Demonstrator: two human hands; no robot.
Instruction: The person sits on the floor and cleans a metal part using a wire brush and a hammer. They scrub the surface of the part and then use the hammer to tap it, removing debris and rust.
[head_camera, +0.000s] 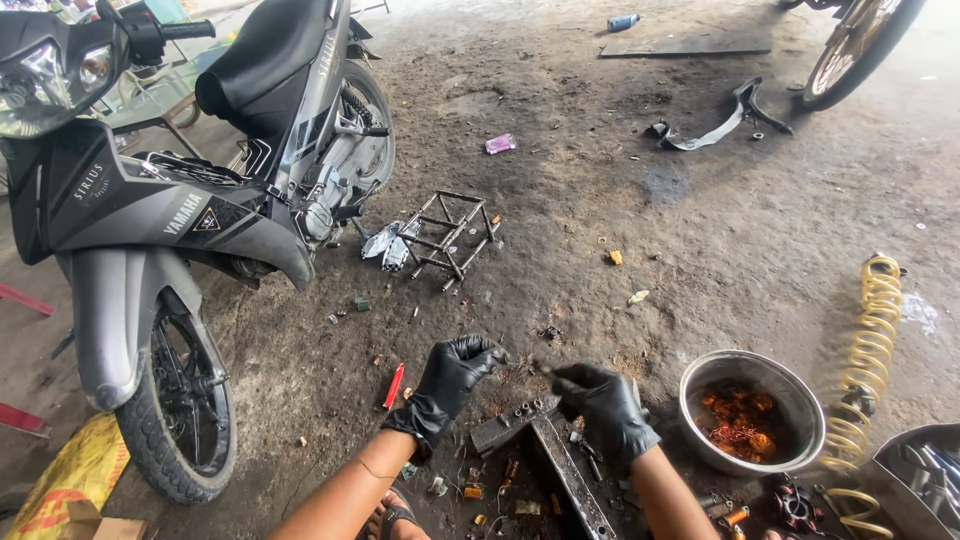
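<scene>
Right hand (603, 402), gloved, pinches a small dark part above the metal bar (565, 470); left hand (455, 372) hovers half-curled, holding nothing; seating it likely needs aligning.

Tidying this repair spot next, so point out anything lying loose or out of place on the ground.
Plenty is strewn about. A curved black panel lies on the dirt, apart from any bike. A metal rack sits tipped beside the grey motorbike. Small bolts and scraps litter the ground around both gloved hands, left and right.

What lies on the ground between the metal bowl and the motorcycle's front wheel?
In the head view, both gloved hands lie between the bowl and the wheel: left hand, right hand, plus a red tool.
</scene>
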